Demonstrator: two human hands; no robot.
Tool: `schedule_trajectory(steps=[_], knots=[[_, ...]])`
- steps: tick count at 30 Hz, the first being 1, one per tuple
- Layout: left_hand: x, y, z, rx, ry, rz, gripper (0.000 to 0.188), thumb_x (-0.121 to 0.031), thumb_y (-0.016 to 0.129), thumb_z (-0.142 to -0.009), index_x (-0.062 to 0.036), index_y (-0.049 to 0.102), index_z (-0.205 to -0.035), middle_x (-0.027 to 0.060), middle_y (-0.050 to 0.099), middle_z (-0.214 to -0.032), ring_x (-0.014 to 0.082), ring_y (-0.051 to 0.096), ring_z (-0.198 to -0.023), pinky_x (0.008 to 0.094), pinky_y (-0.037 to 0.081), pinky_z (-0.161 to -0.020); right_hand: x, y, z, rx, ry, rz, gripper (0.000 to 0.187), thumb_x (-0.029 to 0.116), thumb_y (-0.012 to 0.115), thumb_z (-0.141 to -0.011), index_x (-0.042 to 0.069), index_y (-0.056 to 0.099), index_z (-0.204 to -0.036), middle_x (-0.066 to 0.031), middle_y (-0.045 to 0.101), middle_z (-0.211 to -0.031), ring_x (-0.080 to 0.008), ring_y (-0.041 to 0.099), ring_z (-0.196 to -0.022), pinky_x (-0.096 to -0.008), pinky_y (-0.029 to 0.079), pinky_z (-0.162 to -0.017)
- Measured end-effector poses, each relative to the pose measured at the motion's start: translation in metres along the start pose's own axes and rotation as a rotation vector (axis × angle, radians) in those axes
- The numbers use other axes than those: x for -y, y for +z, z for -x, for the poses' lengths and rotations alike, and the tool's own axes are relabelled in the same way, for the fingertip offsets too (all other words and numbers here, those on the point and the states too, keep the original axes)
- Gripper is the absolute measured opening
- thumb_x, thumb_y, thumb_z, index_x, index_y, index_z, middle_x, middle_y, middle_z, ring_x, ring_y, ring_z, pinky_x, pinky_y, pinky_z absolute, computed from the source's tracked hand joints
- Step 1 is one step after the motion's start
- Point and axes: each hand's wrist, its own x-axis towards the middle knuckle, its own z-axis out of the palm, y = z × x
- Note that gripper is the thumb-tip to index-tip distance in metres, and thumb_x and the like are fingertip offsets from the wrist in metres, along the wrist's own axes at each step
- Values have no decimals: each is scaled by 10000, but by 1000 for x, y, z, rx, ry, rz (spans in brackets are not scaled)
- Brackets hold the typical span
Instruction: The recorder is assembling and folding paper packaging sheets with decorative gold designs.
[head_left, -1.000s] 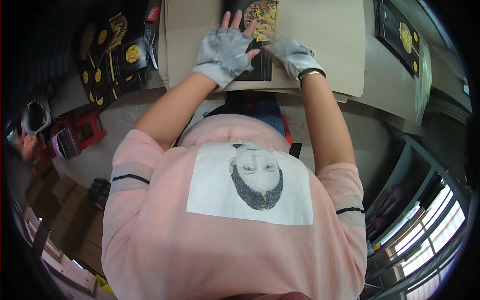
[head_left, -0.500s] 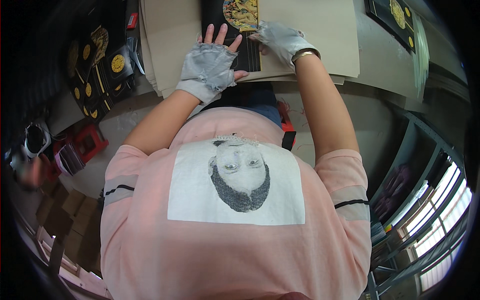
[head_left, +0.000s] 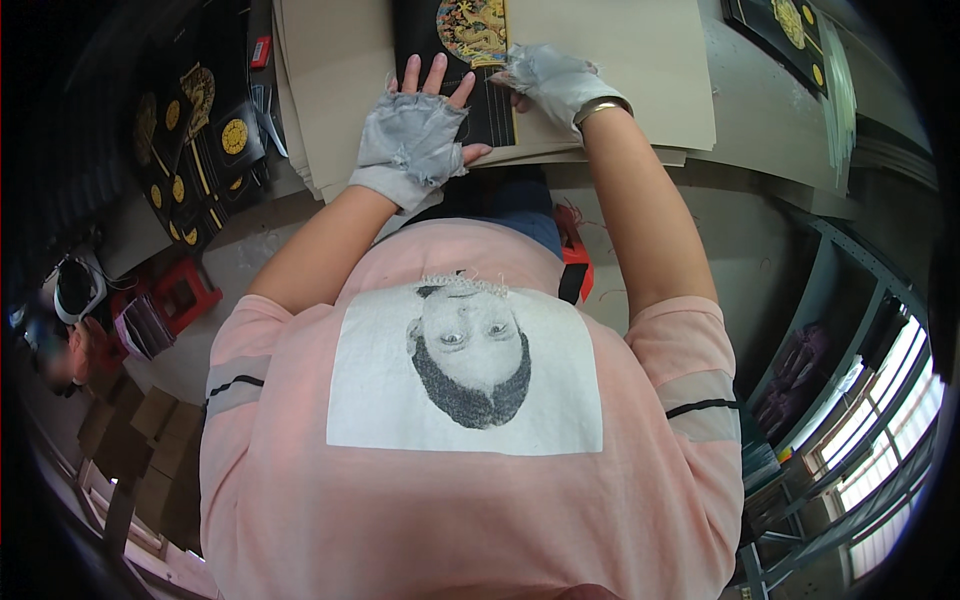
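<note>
A black sheet [head_left: 415,25] with a colourful gold-edged dragon roundel and fine lines lies on a stack of grey-beige boards [head_left: 620,60] at the table's front. My left hand [head_left: 412,135], in a worn grey fingerless glove, rests flat on the sheet's left side, fingers spread, thumb toward its near edge. At the sheet's right edge, just below the roundel, is my right hand [head_left: 550,82], gloved the same way with a bracelet at the wrist. Its fingers are bent together at that edge; whether anything small is between them is hidden.
Several black printed pieces with gold medallions [head_left: 200,130] lie at the left. Another black printed stack [head_left: 785,30] sits at the far right beside pale strips [head_left: 838,120]. A red stool [head_left: 185,295] and cardboard boxes [head_left: 165,440] stand on the left floor, a metal rack [head_left: 850,330] at right.
The view has shifted slightly. My left hand stays spread on the black sheet, and my right fingers stay at its right edge, near the roundel. A blurred person at the far left has moved.
</note>
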Motion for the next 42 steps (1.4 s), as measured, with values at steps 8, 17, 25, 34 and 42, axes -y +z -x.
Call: schedule_trajectory(steps=[8,17,25,34,42], knots=[[1,2,0,5,-5,-2,970,-723,694,-791,-222,423,-1576,189,329,-1647,437,276,-1521,607,295,-1200,-10,7,-1,-63,-51,-113,311,437,687,-960,133,742,-985,-10,746,-775,-122,703,-637,-273,528,-651],[-1,-5,-5,50,-25,27,990,-709,721,-772,-208,431,-1575,188,317,-1656,441,279,-1523,610,301,-1197,-17,14,-3,-131,-70,89,312,421,688,-929,133,736,-1038,-106,760,-851,-269,745,-771,-422,555,-741],[-2,-14,-2,107,-47,54,1029,-722,720,-753,-173,428,-1573,197,322,-1653,436,277,-1529,609,289,-1206,18,38,49,-630,-216,392,522,437,707,-884,81,660,-1263,-229,667,-1279,-414,640,-1181,-483,511,-985],[24,5,7,-217,33,326,1009,-548,754,-823,-18,356,-1584,247,330,-1640,408,301,-1533,508,307,-1229,13,75,29,-804,-385,729,768,530,645,-921,86,472,-1524,-258,410,-1583,-445,426,-1445,-637,363,-1141],[115,16,38,-409,-415,97,847,-317,677,-937,65,287,-1585,291,284,-1646,424,288,-1537,483,267,-1253,24,73,36,-750,-287,799,719,488,579,-985,24,445,-1518,-295,403,-1579,-431,393,-1475,-590,335,-1178]])
